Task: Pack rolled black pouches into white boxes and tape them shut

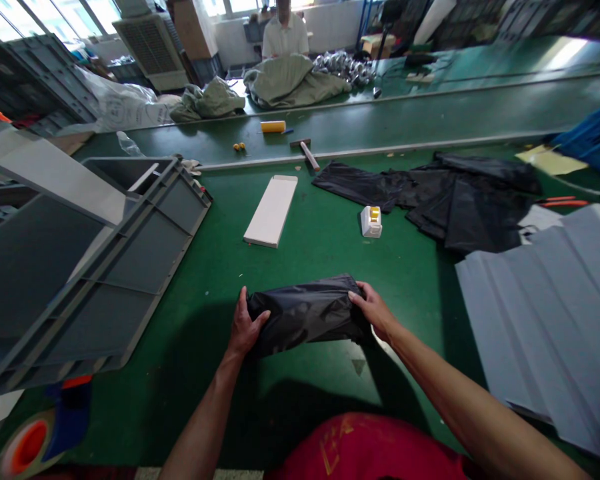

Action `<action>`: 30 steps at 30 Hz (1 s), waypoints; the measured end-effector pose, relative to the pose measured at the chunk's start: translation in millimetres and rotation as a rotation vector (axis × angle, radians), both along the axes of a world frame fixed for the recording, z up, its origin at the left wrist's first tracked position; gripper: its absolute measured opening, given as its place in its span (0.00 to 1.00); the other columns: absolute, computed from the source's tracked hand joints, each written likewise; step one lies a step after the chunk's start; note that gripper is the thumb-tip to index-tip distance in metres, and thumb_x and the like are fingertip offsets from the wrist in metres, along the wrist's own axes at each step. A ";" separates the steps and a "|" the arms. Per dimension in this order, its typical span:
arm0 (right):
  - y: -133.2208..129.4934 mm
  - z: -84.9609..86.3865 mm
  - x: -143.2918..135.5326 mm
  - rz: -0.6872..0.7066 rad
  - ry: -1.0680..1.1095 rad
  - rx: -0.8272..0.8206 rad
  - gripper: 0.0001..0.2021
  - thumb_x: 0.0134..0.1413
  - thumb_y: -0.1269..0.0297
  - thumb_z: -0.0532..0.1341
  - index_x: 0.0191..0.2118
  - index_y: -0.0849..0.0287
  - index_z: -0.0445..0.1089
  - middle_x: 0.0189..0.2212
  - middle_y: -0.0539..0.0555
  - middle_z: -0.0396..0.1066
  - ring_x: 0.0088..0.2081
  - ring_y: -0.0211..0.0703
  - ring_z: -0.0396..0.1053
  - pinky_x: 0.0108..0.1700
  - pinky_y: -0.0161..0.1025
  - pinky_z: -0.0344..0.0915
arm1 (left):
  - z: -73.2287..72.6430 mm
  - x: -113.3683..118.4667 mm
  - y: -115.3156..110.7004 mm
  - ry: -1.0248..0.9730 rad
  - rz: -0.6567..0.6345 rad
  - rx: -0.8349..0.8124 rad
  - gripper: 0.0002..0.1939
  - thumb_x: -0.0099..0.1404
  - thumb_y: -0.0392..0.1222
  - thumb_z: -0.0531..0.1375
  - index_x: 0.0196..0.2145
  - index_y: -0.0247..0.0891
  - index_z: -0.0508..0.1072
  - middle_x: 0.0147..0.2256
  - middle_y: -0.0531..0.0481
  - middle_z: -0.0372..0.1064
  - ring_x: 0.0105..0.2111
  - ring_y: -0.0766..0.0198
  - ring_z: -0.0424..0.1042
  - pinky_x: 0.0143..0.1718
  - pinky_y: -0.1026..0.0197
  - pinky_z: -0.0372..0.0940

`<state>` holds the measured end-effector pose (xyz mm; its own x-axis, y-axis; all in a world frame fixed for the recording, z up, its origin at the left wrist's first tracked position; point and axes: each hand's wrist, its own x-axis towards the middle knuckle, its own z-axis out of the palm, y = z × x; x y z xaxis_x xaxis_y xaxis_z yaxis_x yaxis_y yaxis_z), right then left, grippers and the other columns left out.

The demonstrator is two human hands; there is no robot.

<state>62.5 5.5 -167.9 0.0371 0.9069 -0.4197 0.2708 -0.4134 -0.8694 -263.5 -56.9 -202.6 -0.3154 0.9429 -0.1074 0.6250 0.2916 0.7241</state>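
Green bench [325, 250], smooth and faintly glossy, with scattered specks; beyond a pale metal rail [260, 164] runs a second green surface. Far side: bright windows [35, 17], a person [285, 40] in a white top, crumpled olive cloth [290, 80] with soft folds, and a heap of shiny metal parts [345, 67].

Left of bench: grey crate [147, 273], rigid plastic, ribbed walls, tilted in view. Near the bottom left corner, a tape roll [27, 447] with an orange core. Right: grey sheets [545, 313], stiff, ridged, stacked with overlap. Behind them, black film [480, 200], thin and wrinkled, spread in loose layers; blue crate [595, 140] at the edge.

Mid-bench: white box [273, 212], flat, long, matte, sharp-edged; a small white block [371, 223] with a yellow insert on top; a T-shaped tool [307, 155] with a pale handle, by the rail. Yellow cylinder [273, 127] lies past the rail.

Black bundle [305, 313]: oblong, soft wrapping, creased lengthwise, dull sheen, gathered at the ends. Position: near side of bench, before the person's torso, nearer than the white box. Whether its underside touches the bench, cannot tell.

Hands well apart, one per end. Left hand [247, 325] grips the left end, thumb over the top face; right hand [373, 310] pinches the upper right corner, thumb on the near face.
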 end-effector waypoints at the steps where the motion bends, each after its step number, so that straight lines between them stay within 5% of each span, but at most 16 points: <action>1: 3.2 -1.0 -0.3 0.006 -0.058 0.010 0.20 0.50 0.50 0.58 0.45 0.57 0.68 0.37 0.54 0.75 0.36 0.47 0.71 0.36 0.39 0.66 | 3.0 -1.3 2.8 0.033 -0.008 -0.029 0.47 0.60 0.54 0.61 0.68 0.35 0.42 0.63 0.32 0.52 0.63 0.47 0.55 0.61 0.45 0.56; 6: 12.5 -0.5 0.8 0.042 -0.380 0.060 0.13 0.51 0.55 0.58 0.33 0.58 0.74 0.28 0.56 0.73 0.32 0.49 0.68 0.33 0.38 0.58 | 31.1 6.0 14.2 0.409 -0.097 -0.192 0.44 0.61 0.55 0.60 0.67 0.34 0.48 0.57 0.32 0.59 0.56 0.44 0.63 0.52 0.43 0.64; 11: 3.1 8.4 1.8 0.067 -0.548 0.101 0.17 0.56 0.55 0.53 0.41 0.55 0.77 0.33 0.57 0.75 0.34 0.50 0.69 0.32 0.38 0.54 | 34.7 51.2 5.8 0.744 -0.346 -0.045 0.35 0.67 0.56 0.53 0.67 0.43 0.49 0.67 0.39 0.45 0.66 0.44 0.45 0.60 0.33 0.50; 16: 4.2 12.7 2.7 0.099 -0.574 0.144 0.16 0.55 0.54 0.54 0.29 0.56 0.76 0.26 0.55 0.73 0.30 0.46 0.67 0.30 0.36 0.51 | 32.5 76.3 7.9 0.741 -0.509 -0.176 0.35 0.68 0.62 0.45 0.67 0.44 0.51 0.68 0.38 0.41 0.67 0.36 0.40 0.54 0.17 0.40; 20: 4.5 5.5 9.0 0.078 -0.516 0.128 0.15 0.49 0.53 0.58 0.21 0.58 0.69 0.19 0.52 0.67 0.25 0.41 0.62 0.27 0.36 0.48 | 38.5 92.6 18.4 0.726 -0.511 -0.027 0.34 0.69 0.61 0.44 0.67 0.45 0.50 0.68 0.38 0.42 0.67 0.40 0.40 0.58 0.23 0.41; 25: -12.4 -6.6 21.2 0.020 -0.353 0.014 0.20 0.45 0.47 0.60 0.17 0.57 0.61 0.14 0.48 0.59 0.21 0.38 0.57 0.24 0.34 0.47 | 24.3 117.1 20.2 0.686 -0.533 0.048 0.34 0.66 0.62 0.50 0.66 0.51 0.51 0.68 0.39 0.43 0.67 0.42 0.44 0.59 0.25 0.42; 30: -32.1 -3.6 30.2 -0.019 -0.185 -0.094 0.23 0.44 0.40 0.59 0.20 0.57 0.60 0.15 0.47 0.59 0.20 0.37 0.57 0.22 0.33 0.49 | 41.6 102.2 -1.6 0.670 -0.459 0.086 0.34 0.69 0.56 0.49 0.68 0.44 0.45 0.68 0.36 0.39 0.67 0.43 0.43 0.59 0.27 0.45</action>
